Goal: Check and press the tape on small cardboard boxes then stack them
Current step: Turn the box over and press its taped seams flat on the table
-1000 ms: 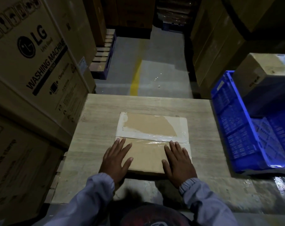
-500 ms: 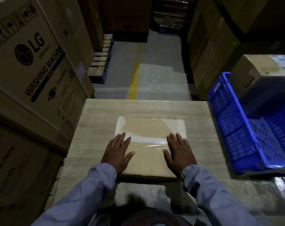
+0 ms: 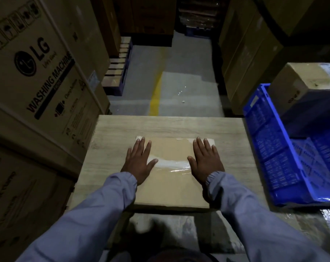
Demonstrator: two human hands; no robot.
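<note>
A flat brown cardboard box (image 3: pixel 171 188) lies on the wooden table (image 3: pixel 234 148) in front of me. A strip of clear tape (image 3: pixel 171 164) runs across its top, with white torn paper at the far corners. My left hand (image 3: pixel 139 161) lies flat on the box's left side, fingers straight and spread, reaching its far edge. My right hand (image 3: pixel 205 160) lies flat on the right side in the same way. Both thumbs point inward along the tape strip.
A blue plastic crate (image 3: pixel 285 157) stands at the table's right with a taped cardboard box (image 3: pixel 307 82) behind it. Large washing machine cartons (image 3: pixel 39 72) wall the left side. More cartons (image 3: pixel 243 53) stand at the right. A floor aisle with a yellow line (image 3: pixel 156 95) lies beyond.
Both flat hands have slid forward over the box top, from its near half across the tape strip to the far edge.
</note>
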